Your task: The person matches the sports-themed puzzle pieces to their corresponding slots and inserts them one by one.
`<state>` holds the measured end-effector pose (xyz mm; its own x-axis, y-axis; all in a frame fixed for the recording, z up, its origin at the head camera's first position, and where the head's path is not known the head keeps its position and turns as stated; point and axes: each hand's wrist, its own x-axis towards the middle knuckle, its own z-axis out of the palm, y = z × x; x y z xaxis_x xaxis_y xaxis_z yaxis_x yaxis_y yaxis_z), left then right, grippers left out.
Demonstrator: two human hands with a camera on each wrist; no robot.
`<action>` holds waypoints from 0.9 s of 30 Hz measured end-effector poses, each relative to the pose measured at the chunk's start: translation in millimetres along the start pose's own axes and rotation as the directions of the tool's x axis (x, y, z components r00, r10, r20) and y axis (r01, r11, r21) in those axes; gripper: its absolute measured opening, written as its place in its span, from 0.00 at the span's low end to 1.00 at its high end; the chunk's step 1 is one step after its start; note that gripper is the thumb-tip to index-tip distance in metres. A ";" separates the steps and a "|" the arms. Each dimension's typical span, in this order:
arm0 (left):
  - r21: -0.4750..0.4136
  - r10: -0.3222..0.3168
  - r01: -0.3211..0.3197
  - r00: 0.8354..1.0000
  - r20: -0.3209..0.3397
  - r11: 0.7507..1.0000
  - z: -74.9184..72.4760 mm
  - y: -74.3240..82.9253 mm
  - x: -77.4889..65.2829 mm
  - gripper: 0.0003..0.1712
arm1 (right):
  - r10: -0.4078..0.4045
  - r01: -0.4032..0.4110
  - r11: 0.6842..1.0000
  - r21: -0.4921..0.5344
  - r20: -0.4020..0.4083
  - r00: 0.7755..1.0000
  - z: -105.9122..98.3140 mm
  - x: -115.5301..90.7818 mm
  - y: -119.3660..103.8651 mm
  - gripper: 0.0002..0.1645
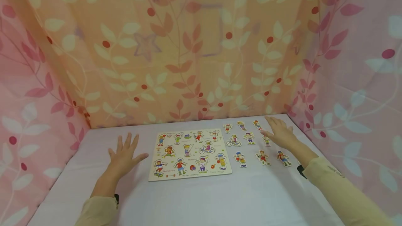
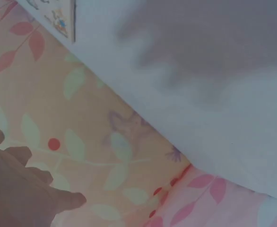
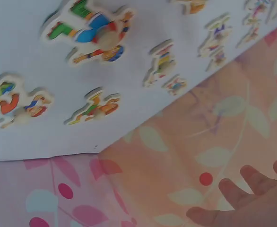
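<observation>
Puzzle board (image 1: 195, 154) lies flat near the middle of the surface (image 1: 188, 201), roughly square to us. We judge this central spot is chosen so that either hand can reach it without crossing the other. Its printed figures match the loose pieces (image 1: 249, 138), e.g. the cyclist on the board and the bicycle piece (image 1: 233, 140) beside it; we take those pictures as guides to where each piece belongs.

The pieces lie in loose rows to the right of the board, picture side up and mostly apart. Reason, as we read it: every figure can be recognised and lifted singly. In the right wrist view a pale knob (image 3: 107, 39) stands on one piece, probably meant as the pinch point.

Left hand (image 1: 122, 159): fingers spread, nothing held, left of the board and apart from it. Its shadow (image 2: 190, 56) on the surface suggests that it is raised.

Right hand (image 1: 280, 134): fingers extended, thumb apart, nothing held; it reaches over the right side of the rows, partly blocking our overhead count. Contact with any piece: cannot tell.
</observation>
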<state>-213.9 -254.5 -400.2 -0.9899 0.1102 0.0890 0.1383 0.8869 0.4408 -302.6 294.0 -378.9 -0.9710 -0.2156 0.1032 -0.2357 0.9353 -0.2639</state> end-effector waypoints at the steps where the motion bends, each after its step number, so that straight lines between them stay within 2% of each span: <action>1: -0.005 0.007 -0.007 1.000 0.004 1.000 1.4 -0.8 0.8 0.55 | -0.010 0.010 1.000 0.002 0.001 1.000 -0.2 1.0 2.5 0.48; 5: 0.004 0.027 -0.027 0.999 0.038 1.000 9.3 -4.4 4.4 0.54 | -0.083 0.083 0.997 0.008 0.018 0.996 -1.4 5.6 11.7 0.47; 10: -0.008 0.038 -0.037 0.990 0.133 0.999 24.3 -7.8 6.6 0.52 | -0.148 0.146 0.989 0.037 0.060 0.987 -1.4 12.6 23.1 0.45; 15: -0.060 0.021 -0.008 0.976 0.218 0.998 36.3 -12.2 6.3 0.55 | -0.189 0.181 0.977 0.111 0.062 0.980 3.0 26.2 40.5 0.41; 18: -0.084 0.009 0.013 0.966 0.259 0.996 40.5 -17.1 7.4 0.58 | -0.187 0.174 0.973 0.153 0.076 0.979 6.6 33.8 52.7 0.40; 23: -0.075 0.029 -0.006 0.952 0.305 0.997 47.4 -30.1 9.6 0.61 | -0.158 0.131 0.964 0.233 0.104 0.982 8.8 39.8 67.5 0.37; 27: -0.093 0.051 -0.022 0.944 0.325 0.995 49.5 -35.5 7.5 0.62 | -0.122 0.078 0.943 0.322 0.117 0.986 9.7 44.3 77.7 0.33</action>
<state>-227.8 -263.0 -459.4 -0.9376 0.2953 -0.1838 0.1621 0.8385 0.5202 -364.2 354.4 -404.1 -0.9331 -0.3590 0.0215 -0.3109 0.7753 -0.5498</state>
